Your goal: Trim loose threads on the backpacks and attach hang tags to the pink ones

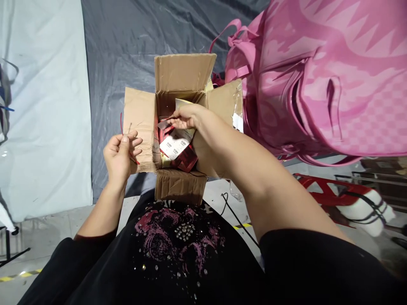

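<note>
Head view shows an open cardboard box in front of the black shirt, its four flaps spread, and inside it lie red packets with a white barcode sheet on top. The right hand reaches into this box, its fingers holding narrowly a thin greyish piece, while the left hand, over the left flap, pinches a thin red cord. At right is a pink bag with gaping pocket, whose contents I cannot tell.

The box is brown, cord red, bag pink with checks.
</note>
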{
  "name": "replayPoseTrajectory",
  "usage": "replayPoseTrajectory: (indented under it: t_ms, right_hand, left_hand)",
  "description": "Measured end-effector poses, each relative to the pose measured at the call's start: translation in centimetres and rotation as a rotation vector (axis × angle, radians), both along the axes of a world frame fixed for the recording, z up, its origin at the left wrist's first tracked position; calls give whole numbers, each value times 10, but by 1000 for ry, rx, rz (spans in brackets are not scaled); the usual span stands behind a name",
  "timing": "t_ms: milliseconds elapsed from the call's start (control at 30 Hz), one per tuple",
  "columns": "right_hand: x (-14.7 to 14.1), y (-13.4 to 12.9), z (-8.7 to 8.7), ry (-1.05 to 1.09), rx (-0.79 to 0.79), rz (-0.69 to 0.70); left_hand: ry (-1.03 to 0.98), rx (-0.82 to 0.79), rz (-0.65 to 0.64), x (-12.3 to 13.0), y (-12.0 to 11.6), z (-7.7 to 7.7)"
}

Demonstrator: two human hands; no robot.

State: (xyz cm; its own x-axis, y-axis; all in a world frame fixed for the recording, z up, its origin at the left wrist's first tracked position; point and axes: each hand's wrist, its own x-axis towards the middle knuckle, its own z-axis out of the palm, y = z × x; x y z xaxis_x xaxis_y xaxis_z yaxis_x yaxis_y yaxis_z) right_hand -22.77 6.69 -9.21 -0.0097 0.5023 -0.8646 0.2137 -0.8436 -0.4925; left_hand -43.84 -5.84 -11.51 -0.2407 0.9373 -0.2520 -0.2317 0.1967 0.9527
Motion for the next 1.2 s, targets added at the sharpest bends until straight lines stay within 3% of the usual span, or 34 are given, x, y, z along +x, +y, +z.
replayPoseTrajectory:
  t_ms: [167, 333, 567, 633, 833, 1000, 1200]
  right_hand:
    - [15, -7, 40, 78, 29, -55]
    - [31, -28, 63, 29, 186, 152]
    - [24, -52, 38, -584, 351, 729]
    - [24, -56, 34, -704, 431, 832]
    - [25, -76, 42, -888, 685, 1139]
    - [32, -87, 47, -1092, 774, 1224]
    - [52, -90, 39, -1040, 872, 1336]
  left_hand:
    - [13, 19, -18, 4, -1, -1]
    - [4, 15, -12, 7, -2, 2]
    - [80, 26, -25, 2, -3, 1]
    - [119, 35, -30, 2, -4, 2]
    - [172, 80, -58, 4, -6, 4]
    - [143, 78, -27, 6, -7, 2]
    - [91, 53, 0, 8, -7, -2]
